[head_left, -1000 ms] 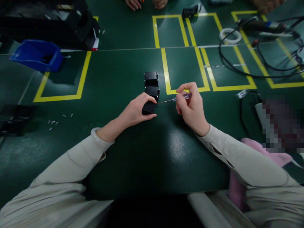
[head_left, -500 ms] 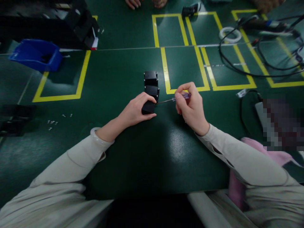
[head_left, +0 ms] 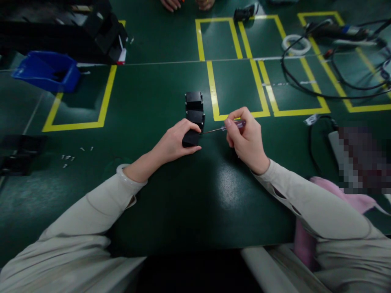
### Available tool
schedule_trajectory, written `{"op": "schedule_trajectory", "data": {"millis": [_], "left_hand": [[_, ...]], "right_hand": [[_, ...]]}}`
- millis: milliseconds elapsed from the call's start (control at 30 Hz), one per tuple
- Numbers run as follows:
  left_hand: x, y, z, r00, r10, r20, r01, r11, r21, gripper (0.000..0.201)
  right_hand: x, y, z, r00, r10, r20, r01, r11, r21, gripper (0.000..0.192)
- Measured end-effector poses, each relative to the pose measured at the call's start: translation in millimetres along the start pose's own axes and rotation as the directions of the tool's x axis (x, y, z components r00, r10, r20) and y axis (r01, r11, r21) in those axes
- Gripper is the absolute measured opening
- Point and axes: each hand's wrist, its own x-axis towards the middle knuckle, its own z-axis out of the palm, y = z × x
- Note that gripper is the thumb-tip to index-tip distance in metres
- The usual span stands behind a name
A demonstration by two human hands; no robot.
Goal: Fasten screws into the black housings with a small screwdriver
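My left hand (head_left: pixel 177 140) grips a small black block (head_left: pixel 190 138) on the green table, thumb and fingers at its near and far sides. In my right hand (head_left: pixel 246 136) is a screwdriver (head_left: pixel 233 125) with a clear purplish handle, held in closed fingers. Its thin shaft points left, and the tip meets the right side of the block beside my left fingertip. Just beyond stand two similar black blocks, a nearer one (head_left: pixel 195 116) and a farther one (head_left: pixel 194 97), with small shiny screws showing at their sides.
Several loose screws (head_left: pixel 67 157) lie at left, near dark parts (head_left: pixel 21 154). A blue bin (head_left: pixel 47 71) stands at the back left. Black cable (head_left: pixel 305 89) and a white ring (head_left: pixel 295 44) lie at right. Another person's hands (head_left: pixel 204 4) show at the far edge.
Both hands keep almost the same place, block and screwdriver still held. At the far right, a blurred brownish shape over the table's back edge has gone from view.
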Motion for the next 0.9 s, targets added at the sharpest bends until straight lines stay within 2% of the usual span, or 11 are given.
{"op": "schedule_trajectory", "data": {"millis": [100,300,467,700,900], "left_hand": [[0.2,-0.1,-0.3,1.000,-0.008,0.005,0.008,1.000,0.002,0.037],[0.3,-0.5,-0.2,1.000,0.007,-0.005,-0.007,1.000,-0.003,0.036],[0.5,-0.2,0.3,1.000,0.006,-0.004,-0.006,1.000,0.000,0.036],[0.8,0.0,0.2,1.000,-0.012,0.004,0.012,1.000,0.004,0.036],[0.5,-0.5,0.7,1.000,0.002,-0.007,-0.002,1.000,0.003,0.036]], "right_hand": [[-0.1,0.0,0.1,1.000,-0.008,0.000,0.008,1.000,0.016,0.014],[0.5,-1.4,-0.3,1.000,0.000,0.013,0.000,1.000,-0.007,0.022],[0.1,1.1,0.2,1.000,-0.010,-0.003,0.010,1.000,0.018,0.017],[1.0,-1.3,-0.5,1.000,-0.005,0.011,0.005,1.000,-0.015,0.023],[0.1,1.1,-0.8,1.000,-0.021,0.006,0.021,1.000,0.016,0.017]]}}
